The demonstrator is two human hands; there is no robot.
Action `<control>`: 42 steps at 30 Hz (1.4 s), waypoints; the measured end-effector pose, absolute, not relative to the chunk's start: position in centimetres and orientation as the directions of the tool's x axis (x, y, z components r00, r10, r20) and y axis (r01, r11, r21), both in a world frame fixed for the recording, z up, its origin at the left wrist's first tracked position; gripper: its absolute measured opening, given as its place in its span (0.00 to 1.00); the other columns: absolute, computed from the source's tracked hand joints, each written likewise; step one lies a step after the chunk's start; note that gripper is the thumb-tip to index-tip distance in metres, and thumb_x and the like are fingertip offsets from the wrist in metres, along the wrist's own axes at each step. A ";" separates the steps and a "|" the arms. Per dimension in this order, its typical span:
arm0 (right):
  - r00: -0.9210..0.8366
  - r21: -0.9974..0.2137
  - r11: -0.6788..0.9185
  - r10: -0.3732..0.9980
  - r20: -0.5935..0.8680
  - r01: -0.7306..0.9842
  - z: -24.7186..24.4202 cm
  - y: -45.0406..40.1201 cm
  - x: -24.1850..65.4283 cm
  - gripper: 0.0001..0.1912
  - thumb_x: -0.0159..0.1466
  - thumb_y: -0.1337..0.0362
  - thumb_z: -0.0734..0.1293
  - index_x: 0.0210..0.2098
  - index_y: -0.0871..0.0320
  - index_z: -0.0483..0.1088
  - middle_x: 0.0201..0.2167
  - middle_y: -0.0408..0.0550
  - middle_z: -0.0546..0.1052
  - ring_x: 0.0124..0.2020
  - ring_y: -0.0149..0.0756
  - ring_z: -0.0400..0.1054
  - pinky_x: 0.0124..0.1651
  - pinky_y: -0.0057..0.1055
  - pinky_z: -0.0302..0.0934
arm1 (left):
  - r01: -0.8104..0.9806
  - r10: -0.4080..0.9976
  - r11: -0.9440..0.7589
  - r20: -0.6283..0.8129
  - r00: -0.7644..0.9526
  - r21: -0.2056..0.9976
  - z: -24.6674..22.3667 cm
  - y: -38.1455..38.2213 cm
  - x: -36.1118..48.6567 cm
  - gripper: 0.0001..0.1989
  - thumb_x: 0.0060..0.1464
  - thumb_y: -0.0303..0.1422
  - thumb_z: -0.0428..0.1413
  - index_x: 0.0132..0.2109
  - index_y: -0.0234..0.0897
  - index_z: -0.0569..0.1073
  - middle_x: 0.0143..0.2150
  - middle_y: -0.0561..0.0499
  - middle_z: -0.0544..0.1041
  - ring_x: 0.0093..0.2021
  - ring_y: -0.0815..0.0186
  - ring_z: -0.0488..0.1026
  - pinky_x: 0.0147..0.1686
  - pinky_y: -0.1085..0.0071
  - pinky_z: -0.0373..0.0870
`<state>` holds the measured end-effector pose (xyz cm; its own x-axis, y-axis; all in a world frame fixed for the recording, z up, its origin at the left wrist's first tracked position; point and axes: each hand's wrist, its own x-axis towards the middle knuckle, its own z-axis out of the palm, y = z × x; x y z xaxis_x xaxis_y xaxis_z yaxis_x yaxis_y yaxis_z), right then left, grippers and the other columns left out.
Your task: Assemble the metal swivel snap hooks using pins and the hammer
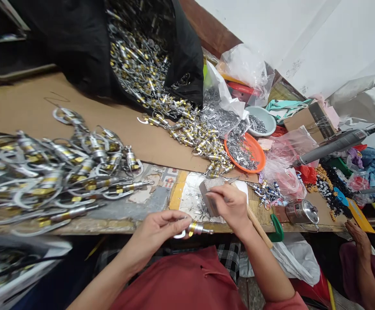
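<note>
Left hand [163,226] on half-hidden fitting [196,228]

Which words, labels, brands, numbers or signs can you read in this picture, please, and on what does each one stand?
No text can be read with certainty.
Cardboard box: dark printed panel, too small and blurred.
Metal canister: label, too small.
Gray power tool: small marking, too blurred.
Metal hook fitting in the left hand: no lettering can be made out.
</note>
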<state>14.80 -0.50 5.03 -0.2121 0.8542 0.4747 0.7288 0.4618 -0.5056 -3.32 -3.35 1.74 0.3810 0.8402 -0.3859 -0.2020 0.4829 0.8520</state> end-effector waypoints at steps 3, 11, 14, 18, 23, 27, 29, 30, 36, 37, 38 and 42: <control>-0.024 -0.661 0.316 0.912 0.411 0.681 5.0 -0.7 16.5 0.06 0.59 0.67 0.66 0.27 0.56 0.75 0.24 0.43 0.77 0.26 0.31 0.69 0.30 0.26 0.63 | -0.247 0.839 0.504 -0.401 0.369 0.828 2.5 -1.8 -2.0 0.13 0.37 0.41 0.64 0.26 0.35 0.77 0.26 0.50 0.78 0.28 0.63 0.74 0.34 0.67 0.73; 0.033 -0.786 0.317 0.919 0.393 0.531 3.5 -3.1 16.9 0.07 0.59 0.70 0.65 0.31 0.56 0.76 0.29 0.45 0.78 0.30 0.33 0.72 0.35 0.28 0.67 | -0.241 0.784 0.567 -0.425 0.453 0.787 2.1 0.3 0.3 0.13 0.35 0.39 0.66 0.25 0.33 0.76 0.24 0.51 0.78 0.27 0.66 0.74 0.32 0.69 0.73; -0.070 -0.717 0.441 0.872 0.484 0.540 3.4 -4.0 16.6 0.09 0.60 0.72 0.63 0.33 0.57 0.75 0.29 0.47 0.78 0.32 0.33 0.72 0.36 0.30 0.67 | -0.280 0.787 0.588 -0.458 0.412 0.759 1.8 0.6 0.5 0.13 0.33 0.38 0.67 0.26 0.33 0.76 0.23 0.53 0.77 0.25 0.68 0.73 0.32 0.70 0.73; -0.180 -0.619 0.535 0.821 0.542 0.575 2.9 -4.3 16.5 0.13 0.62 0.75 0.61 0.37 0.56 0.74 0.30 0.47 0.78 0.35 0.34 0.72 0.39 0.33 0.67 | -0.270 0.786 0.580 -0.439 0.436 0.769 2.0 0.8 0.3 0.13 0.34 0.38 0.67 0.24 0.33 0.76 0.22 0.54 0.76 0.24 0.70 0.72 0.32 0.72 0.72; -0.107 -0.651 0.490 0.838 0.536 0.580 2.4 -4.3 16.3 0.10 0.61 0.73 0.62 0.36 0.56 0.74 0.29 0.48 0.78 0.33 0.35 0.72 0.38 0.33 0.67 | -0.185 0.798 0.520 -0.397 0.454 0.834 1.9 0.5 -0.2 0.16 0.32 0.36 0.67 0.31 0.33 0.77 0.23 0.53 0.77 0.25 0.67 0.72 0.29 0.72 0.69; -0.076 -0.672 0.474 0.844 0.532 0.569 2.4 -4.4 16.1 0.09 0.62 0.72 0.63 0.35 0.57 0.75 0.29 0.48 0.77 0.33 0.34 0.71 0.37 0.32 0.67 | -0.203 0.773 0.564 -0.424 0.472 0.800 1.4 0.4 -0.3 0.19 0.31 0.34 0.68 0.34 0.33 0.76 0.25 0.54 0.79 0.26 0.69 0.72 0.28 0.74 0.67; -0.077 -0.680 0.462 0.854 0.515 0.569 2.5 -4.5 16.0 0.09 0.62 0.72 0.63 0.35 0.57 0.75 0.28 0.48 0.77 0.32 0.33 0.71 0.36 0.31 0.67 | -0.236 0.767 0.580 -0.424 0.482 0.780 1.4 0.3 -0.3 0.18 0.31 0.34 0.68 0.33 0.33 0.76 0.26 0.54 0.79 0.27 0.70 0.73 0.29 0.75 0.67; -0.082 -0.683 0.456 0.859 0.505 0.570 2.5 -4.6 16.0 0.09 0.62 0.72 0.63 0.35 0.57 0.75 0.28 0.47 0.77 0.31 0.33 0.71 0.35 0.31 0.67 | -0.248 0.765 0.586 -0.426 0.483 0.772 1.4 0.2 -0.3 0.18 0.31 0.34 0.68 0.33 0.33 0.76 0.26 0.54 0.80 0.27 0.70 0.73 0.29 0.76 0.68; -0.070 -0.694 0.432 0.872 0.485 0.576 2.3 -4.9 15.8 0.09 0.61 0.72 0.63 0.35 0.57 0.75 0.30 0.48 0.77 0.32 0.33 0.71 0.36 0.30 0.67 | -0.296 0.806 0.556 -0.417 0.420 0.776 1.8 0.0 -0.2 0.19 0.29 0.32 0.68 0.32 0.33 0.73 0.26 0.57 0.77 0.25 0.72 0.73 0.27 0.77 0.69; -0.065 -0.695 0.429 0.872 0.485 0.577 2.3 -4.9 15.8 0.09 0.61 0.72 0.63 0.35 0.57 0.75 0.30 0.49 0.77 0.32 0.33 0.71 0.36 0.30 0.67 | -0.298 0.810 0.552 -0.417 0.412 0.779 1.8 -0.1 -0.1 0.19 0.29 0.32 0.68 0.32 0.33 0.72 0.26 0.57 0.77 0.25 0.72 0.73 0.27 0.76 0.69; -0.062 -0.694 0.427 0.872 0.485 0.579 2.3 -4.9 15.8 0.09 0.61 0.72 0.63 0.35 0.57 0.75 0.30 0.48 0.77 0.32 0.33 0.71 0.36 0.30 0.67 | -0.297 0.813 0.550 -0.419 0.405 0.781 1.8 -0.1 -0.1 0.20 0.29 0.32 0.68 0.32 0.33 0.72 0.26 0.57 0.77 0.25 0.71 0.73 0.27 0.76 0.70; -0.073 -0.690 0.423 0.876 0.476 0.588 2.3 -5.0 15.8 0.09 0.61 0.72 0.63 0.34 0.56 0.75 0.30 0.48 0.76 0.32 0.33 0.71 0.36 0.30 0.66 | -0.282 0.814 0.548 -0.423 0.398 0.788 1.5 -0.4 0.1 0.21 0.29 0.33 0.68 0.33 0.34 0.70 0.27 0.56 0.77 0.26 0.70 0.74 0.28 0.75 0.71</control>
